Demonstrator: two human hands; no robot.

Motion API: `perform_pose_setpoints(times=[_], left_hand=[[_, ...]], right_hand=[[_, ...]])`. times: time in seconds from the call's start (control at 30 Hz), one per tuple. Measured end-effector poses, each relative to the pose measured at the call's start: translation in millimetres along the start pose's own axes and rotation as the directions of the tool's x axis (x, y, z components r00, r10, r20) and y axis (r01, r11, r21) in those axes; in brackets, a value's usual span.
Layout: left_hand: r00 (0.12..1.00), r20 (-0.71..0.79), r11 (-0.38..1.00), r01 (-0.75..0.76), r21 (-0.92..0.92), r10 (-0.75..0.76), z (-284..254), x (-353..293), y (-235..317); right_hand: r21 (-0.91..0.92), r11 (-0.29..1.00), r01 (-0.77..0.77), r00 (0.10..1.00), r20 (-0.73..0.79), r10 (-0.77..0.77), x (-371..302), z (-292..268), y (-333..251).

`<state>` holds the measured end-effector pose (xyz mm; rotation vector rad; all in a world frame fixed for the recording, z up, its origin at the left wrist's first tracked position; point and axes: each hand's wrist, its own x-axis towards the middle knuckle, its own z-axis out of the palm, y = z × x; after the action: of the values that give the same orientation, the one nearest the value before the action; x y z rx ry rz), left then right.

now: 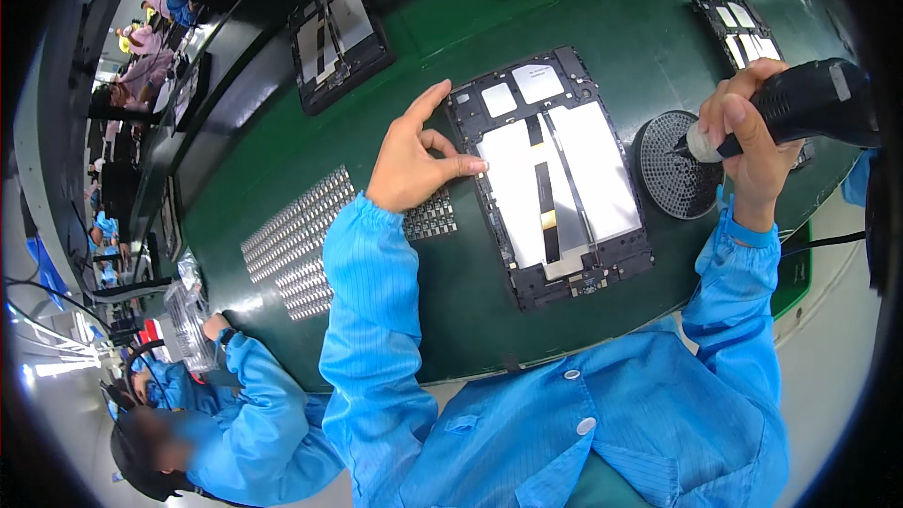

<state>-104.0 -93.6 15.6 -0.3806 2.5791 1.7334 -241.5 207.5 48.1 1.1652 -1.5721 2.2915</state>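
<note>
Touching tablet [602,160], left hand [411,162] spread; right hand [760,152] gripping screwdriver [811,103]

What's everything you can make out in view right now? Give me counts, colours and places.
Workbench: one, green, across the middle
Opened tablet unit: one, black and white, centre
Other opened units: at least three, black and pale, upper left, top, right
Small metal parts: many, silver, in rows left of centre
Round gridded dish: one, black, right of the central unit
Electric screwdriver: one, black, right
Clear plastic packaging: count unclear, bench's left end
Bin: one, green, lower right
Co-worker: one, blue sleeves, lower left
Background people: several, mixed colours, far left
Left hand: one, blue cuff, at the central unit's left edge
Right hand: one, blue cuff, holding the screwdriver
</note>
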Motion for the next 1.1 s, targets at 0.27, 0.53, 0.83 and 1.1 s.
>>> perform_pose_setpoints(times=[0.27,0.53,0.83,1.1], left_hand=[[0.998,-0.047,0.999,-0.033,0.003,0.033,38,-4,11],[0.962,-0.048,0.963,-0.269,0.017,0.269,45,10,-28],[0.963,-0.11,0.97,-0.244,0.014,0.244,46,4,-26],[0.955,-0.128,0.963,-0.265,0.042,0.268,44,1,-20]], right_hand=[[0.117,0.983,-0.142,0.98,0.155,0.123,0,74,-24],[0.058,0.992,-0.11,0.936,0.341,0.084,3,137,10],[0.051,0.987,-0.151,0.926,0.358,0.123,0,144,18],[0.081,0.979,-0.187,0.92,0.364,0.145,-1,145,20]])
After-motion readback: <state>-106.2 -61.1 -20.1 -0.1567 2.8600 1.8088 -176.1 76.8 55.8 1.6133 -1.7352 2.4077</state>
